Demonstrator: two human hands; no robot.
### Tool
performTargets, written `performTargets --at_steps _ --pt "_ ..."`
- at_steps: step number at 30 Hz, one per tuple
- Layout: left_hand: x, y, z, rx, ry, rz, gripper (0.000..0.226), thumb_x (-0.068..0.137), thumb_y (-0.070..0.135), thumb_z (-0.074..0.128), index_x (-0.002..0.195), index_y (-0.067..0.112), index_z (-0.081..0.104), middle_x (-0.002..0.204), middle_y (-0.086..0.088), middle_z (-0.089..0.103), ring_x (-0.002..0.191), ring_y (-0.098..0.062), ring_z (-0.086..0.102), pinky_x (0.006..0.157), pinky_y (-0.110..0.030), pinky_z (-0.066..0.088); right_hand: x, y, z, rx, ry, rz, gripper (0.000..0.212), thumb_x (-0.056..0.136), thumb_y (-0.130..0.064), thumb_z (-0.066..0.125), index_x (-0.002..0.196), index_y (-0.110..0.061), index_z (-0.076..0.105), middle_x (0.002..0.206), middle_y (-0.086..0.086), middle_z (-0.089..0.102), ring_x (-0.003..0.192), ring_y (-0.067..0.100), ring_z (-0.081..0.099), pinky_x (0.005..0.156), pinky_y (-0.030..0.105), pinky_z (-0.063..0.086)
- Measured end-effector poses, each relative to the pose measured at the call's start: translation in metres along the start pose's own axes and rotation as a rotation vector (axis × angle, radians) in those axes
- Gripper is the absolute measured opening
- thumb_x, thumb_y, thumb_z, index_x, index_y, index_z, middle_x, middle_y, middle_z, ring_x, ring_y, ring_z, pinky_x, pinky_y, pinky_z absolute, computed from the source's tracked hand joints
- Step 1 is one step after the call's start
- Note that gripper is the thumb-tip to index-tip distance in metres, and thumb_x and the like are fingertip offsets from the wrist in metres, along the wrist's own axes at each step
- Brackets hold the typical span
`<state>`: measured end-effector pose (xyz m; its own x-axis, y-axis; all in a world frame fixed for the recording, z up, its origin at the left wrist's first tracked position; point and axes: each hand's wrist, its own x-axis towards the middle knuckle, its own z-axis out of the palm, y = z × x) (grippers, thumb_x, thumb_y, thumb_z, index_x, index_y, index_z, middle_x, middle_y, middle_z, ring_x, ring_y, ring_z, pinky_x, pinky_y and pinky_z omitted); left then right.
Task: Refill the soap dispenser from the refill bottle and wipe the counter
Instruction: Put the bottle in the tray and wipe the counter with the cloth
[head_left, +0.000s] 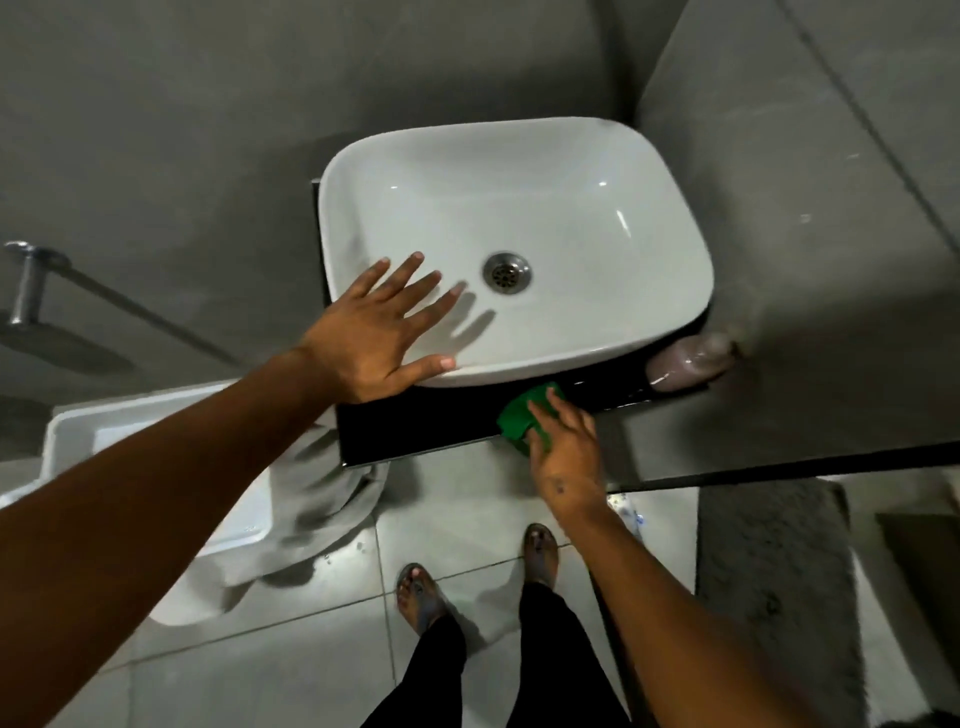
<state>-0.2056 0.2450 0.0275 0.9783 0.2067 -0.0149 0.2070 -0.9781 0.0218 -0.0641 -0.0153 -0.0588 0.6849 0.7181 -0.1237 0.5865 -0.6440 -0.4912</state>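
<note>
A white basin (519, 156) stands on a black counter (415, 431). My left hand (374, 332) rests flat and spread on the basin's near left rim, holding nothing. My right hand (563, 452) presses a green cloth (519, 415) onto the counter's front edge, fingers over the cloth. A soap dispenser (685, 361) with pale pinkish liquid stands on the counter's right end, against the wall and partly behind the basin. No refill bottle shows in view.
A white toilet (130, 441) stands to the left with a grey towel (322, 514) hanging between it and the counter. Grey walls (805, 234) close in behind and to the right. My feet (421, 592) stand on pale floor tiles; a grey mat (769, 571) lies right.
</note>
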Motion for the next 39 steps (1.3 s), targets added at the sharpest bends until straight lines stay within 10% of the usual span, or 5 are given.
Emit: performTargets --at_steps 9,21,29,39 --pt "0.004 0.004 -0.002 0.0 -0.031 -0.002 0.084 0.095 0.074 0.014 0.158 0.021 0.03 0.16 -0.014 0.036 0.155 -0.032 0.015 0.123 -0.053 0.017 0.009 0.053 -0.022 0.118 0.224 0.352 0.036 0.095 -0.013 0.059 0.13 -0.011 0.066 0.15 0.014 0.048 0.127 0.041 0.047 0.109 0.044 0.041" --pt "0.002 0.006 -0.006 -0.007 -0.06 -0.03 0.084 0.094 0.074 0.018 0.157 0.02 0.035 0.159 -0.014 0.038 0.155 -0.033 0.018 0.124 -0.052 0.018 0.02 0.033 -0.026 -0.029 0.223 0.387 0.038 0.096 -0.032 0.055 0.132 -0.025 0.063 0.147 0.008 0.045 0.121 0.034 0.044 0.101 0.041 0.044" --pt "0.001 0.005 -0.008 -0.007 -0.057 -0.035 0.086 0.094 0.075 0.017 0.157 0.019 0.033 0.16 -0.014 0.037 0.155 -0.033 0.018 0.124 -0.05 0.017 0.002 -0.058 0.023 -0.106 -0.055 0.011 0.038 0.094 -0.04 0.056 0.132 -0.033 0.062 0.142 0.001 0.046 0.117 0.031 0.043 0.102 0.037 0.042" --pt "-0.017 -0.018 -0.005 -0.045 -0.039 -0.098 0.084 0.094 0.075 0.02 0.157 0.021 0.033 0.162 -0.015 0.033 0.155 -0.034 0.014 0.124 -0.052 0.015 -0.001 -0.018 0.0 -0.131 0.016 0.215 0.048 0.096 -0.046 0.051 0.139 -0.026 0.055 0.145 0.015 0.037 0.121 0.037 0.041 0.103 0.043 0.045"
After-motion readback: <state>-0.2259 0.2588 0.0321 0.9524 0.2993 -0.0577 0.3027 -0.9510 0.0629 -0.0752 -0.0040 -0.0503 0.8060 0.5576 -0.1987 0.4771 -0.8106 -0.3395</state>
